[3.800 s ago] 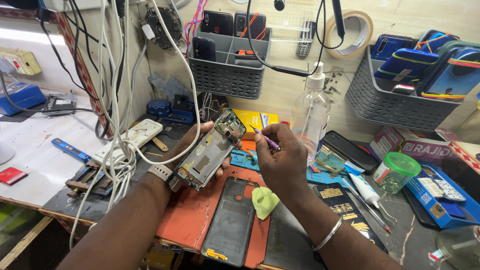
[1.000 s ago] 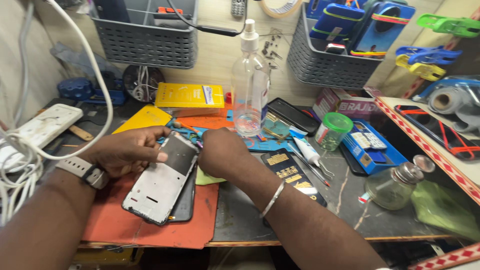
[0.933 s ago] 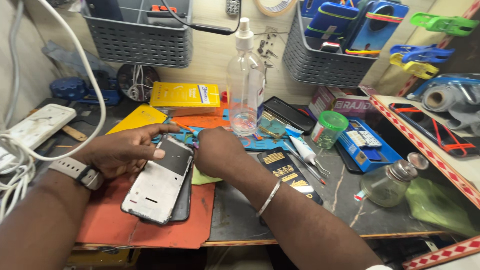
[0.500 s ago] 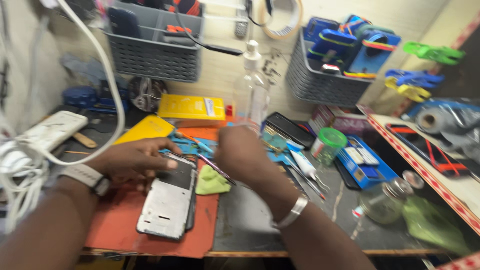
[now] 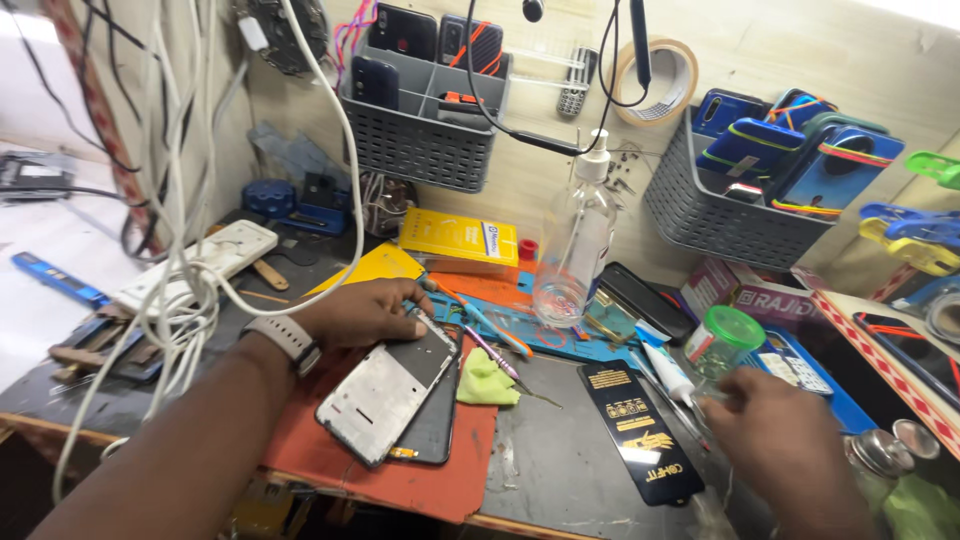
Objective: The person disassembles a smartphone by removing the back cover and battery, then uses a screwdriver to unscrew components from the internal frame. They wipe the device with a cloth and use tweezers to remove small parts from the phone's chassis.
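Observation:
An opened phone (image 5: 385, 395) with a bare silver mid-frame lies slanted on a dark screen panel (image 5: 432, 435) and a red mat (image 5: 440, 480). My left hand (image 5: 365, 312), a watch on its wrist, grips the phone's top end with the fingers curled over it. My right hand (image 5: 790, 450) is low at the right, blurred, beside a small clear jar with a green lid (image 5: 722, 342) and a white tube (image 5: 668, 368). I cannot tell whether it holds anything. A purple-handled tool (image 5: 490, 352) lies by a green cloth (image 5: 487, 378).
A clear spray bottle (image 5: 580, 240) stands behind the mat, next to a yellow box (image 5: 460, 238). A black printed strip (image 5: 640, 430) lies on the bench. Grey wall baskets (image 5: 430, 150) (image 5: 720, 220) hold phones. White cables (image 5: 180, 270) hang at the left over a power strip (image 5: 200, 265).
My right hand has left the phone and moved right toward the green-lidded jar. The left hand stays on the phone's top end. The view has lifted and widened.

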